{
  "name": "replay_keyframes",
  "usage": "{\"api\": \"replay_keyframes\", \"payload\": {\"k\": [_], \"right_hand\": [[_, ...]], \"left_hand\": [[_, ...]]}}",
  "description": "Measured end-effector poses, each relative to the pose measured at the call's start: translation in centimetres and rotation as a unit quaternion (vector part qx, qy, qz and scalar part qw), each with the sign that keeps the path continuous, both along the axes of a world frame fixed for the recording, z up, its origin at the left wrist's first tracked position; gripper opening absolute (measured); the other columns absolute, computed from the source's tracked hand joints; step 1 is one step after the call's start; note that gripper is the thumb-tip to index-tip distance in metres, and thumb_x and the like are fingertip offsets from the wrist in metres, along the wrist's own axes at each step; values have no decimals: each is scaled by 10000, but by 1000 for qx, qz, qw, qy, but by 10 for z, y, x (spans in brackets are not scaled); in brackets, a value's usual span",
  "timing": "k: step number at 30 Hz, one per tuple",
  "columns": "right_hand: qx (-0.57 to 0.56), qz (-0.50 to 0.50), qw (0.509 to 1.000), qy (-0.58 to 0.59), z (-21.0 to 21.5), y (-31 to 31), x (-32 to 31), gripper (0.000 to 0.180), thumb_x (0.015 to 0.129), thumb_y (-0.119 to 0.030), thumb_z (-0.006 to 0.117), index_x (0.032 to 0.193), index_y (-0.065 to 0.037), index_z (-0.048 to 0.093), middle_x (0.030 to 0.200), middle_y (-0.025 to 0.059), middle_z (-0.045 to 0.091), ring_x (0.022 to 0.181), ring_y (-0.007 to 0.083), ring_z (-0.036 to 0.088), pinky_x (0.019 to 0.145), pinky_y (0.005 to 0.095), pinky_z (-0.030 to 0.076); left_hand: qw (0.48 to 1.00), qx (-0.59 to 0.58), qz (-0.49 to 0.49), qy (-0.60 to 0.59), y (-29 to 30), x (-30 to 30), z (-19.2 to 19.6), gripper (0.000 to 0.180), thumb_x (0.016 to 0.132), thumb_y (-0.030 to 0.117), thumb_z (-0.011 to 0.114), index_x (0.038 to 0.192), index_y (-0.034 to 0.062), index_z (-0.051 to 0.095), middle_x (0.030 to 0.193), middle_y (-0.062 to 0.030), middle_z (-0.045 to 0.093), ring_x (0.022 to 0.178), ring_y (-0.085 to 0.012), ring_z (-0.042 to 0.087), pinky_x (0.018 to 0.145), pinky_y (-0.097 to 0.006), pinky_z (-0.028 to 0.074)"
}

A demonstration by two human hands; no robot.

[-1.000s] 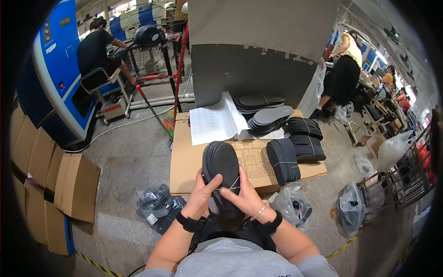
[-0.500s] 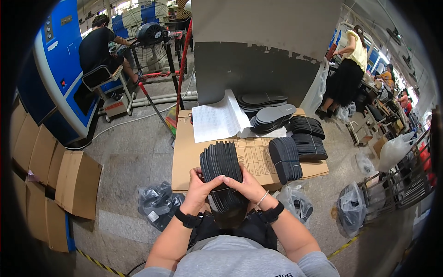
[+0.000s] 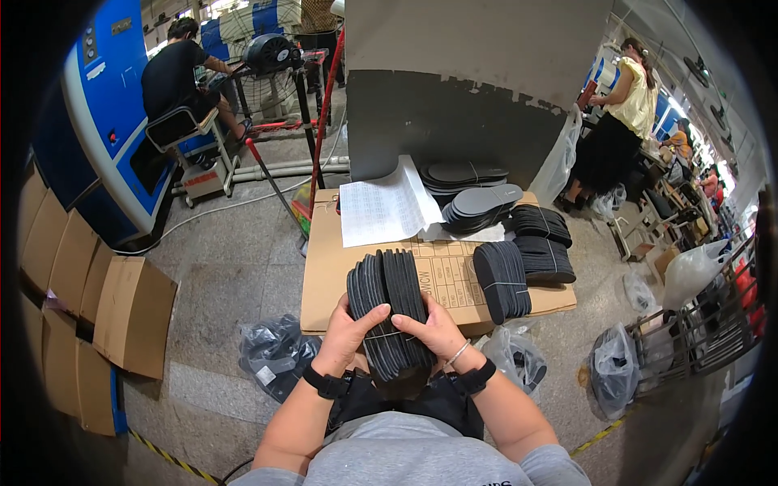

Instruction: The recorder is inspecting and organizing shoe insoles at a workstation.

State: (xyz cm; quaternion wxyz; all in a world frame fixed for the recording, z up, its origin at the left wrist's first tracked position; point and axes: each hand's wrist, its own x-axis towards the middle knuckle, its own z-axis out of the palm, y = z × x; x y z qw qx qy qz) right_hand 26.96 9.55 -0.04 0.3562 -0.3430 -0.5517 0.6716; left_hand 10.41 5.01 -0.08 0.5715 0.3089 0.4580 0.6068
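Observation:
Both hands hold a thick bundle of black shoe insoles (image 3: pixel 386 279) on edge at the front of the cardboard box. My left hand (image 3: pixel 348 332) grips its left side and my right hand (image 3: pixel 433 330) its right side, thumbs lying on top. A thin pale tie crosses the bundle near the thumbs, and a gap parts its upper end. The fingers under it are hidden. To the right lie a tied insole bundle (image 3: pixel 502 280) and two more black bundles (image 3: pixel 543 257). Behind are stacked grey insoles (image 3: pixel 486 199) and a printed paper sheet (image 3: pixel 382 212).
The cardboard box (image 3: pixel 324 283) serves as a work surface against a grey pillar (image 3: pixel 454 113). Plastic bags (image 3: pixel 279 356) lie on the floor. Cartons (image 3: pixel 134 316) stand at left, a fan (image 3: pixel 271 53) farther back. Two people work nearby, one seated (image 3: pixel 170 81), one standing (image 3: pixel 620 121).
My thumbs, touching before, are now apart. A gap has opened down the upper end of the held bundle. The bundles on the box have stayed in place.

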Motion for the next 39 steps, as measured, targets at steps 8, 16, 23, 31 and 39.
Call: {"api": "replay_keyframes", "payload": {"k": [8, 16, 23, 31, 39], "right_hand": [[-26, -8, 1000, 13, -5, -1, 2, 758, 751, -218, 745, 1273, 126, 316, 1191, 171, 489, 1096, 193, 491, 940, 286, 400], [58, 2, 998, -31, -16, 3, 2, 762, 721, -228, 762, 1251, 124, 344, 1185, 178, 502, 1099, 212, 495, 950, 298, 389], [6, 7, 1000, -4, -10, -1, 1, 734, 731, -199, 748, 1253, 123, 345, 1186, 167, 504, 1100, 202, 493, 954, 294, 385], [35, 3, 999, -7, -9, -2, 1, 696, 740, -195, 734, 1244, 121, 371, 1165, 167, 526, 1077, 194, 507, 943, 287, 389], [182, -90, 973, -108, -10, -4, 1, 678, 750, -203, 693, 1244, 118, 360, 1112, 210, 557, 1022, 225, 563, 884, 298, 439]], "left_hand": [[1000, -6, -12, -8, -1, 0, -1, 557, 729, 162, 767, 1152, -38, 464, 1046, -93, 575, 928, -150, 568, 819, -274, 471], [997, 10, -2, 73, -1, 1, 4, 563, 719, 160, 772, 1146, -49, 470, 1049, -110, 582, 946, -166, 570, 837, -283, 466], [998, 3, 4, 62, -2, 1, 7, 564, 714, 167, 775, 1136, -55, 474, 1037, -108, 589, 925, -163, 579, 829, -287, 470], [995, 16, 15, 94, -3, -2, -2, 500, 729, 135, 736, 1122, -42, 484, 1021, -93, 590, 906, -148, 577, 810, -279, 468], [989, 78, 38, 116, -2, 0, -2, 471, 731, 111, 703, 1126, -27, 487, 1013, -83, 589, 906, -146, 571, 814, -278, 460]]}}
